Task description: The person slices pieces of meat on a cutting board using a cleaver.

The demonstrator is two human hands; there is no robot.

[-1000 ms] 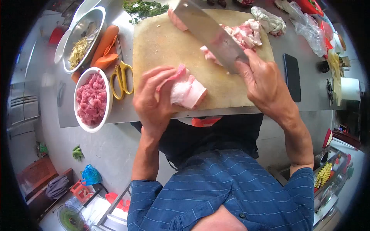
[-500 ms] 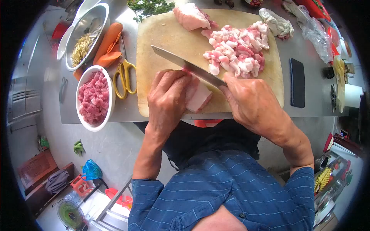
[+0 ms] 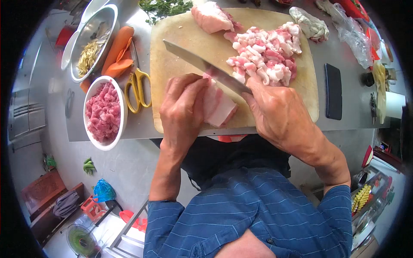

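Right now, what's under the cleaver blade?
The cleaver lies across a pork slab on the cutting board. The left hand covers the slab's left part; the cut line is hidden.

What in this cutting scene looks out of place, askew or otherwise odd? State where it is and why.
The cutting board juts slightly over the counter's front edge. The left hand pins the pork slab there, close beside the cleaver gripped by the right hand.

Pink-white pork slab (image 3: 219, 107), yellow scissors (image 3: 137, 88) (handles), blue striped shirt (image 3: 249, 215).
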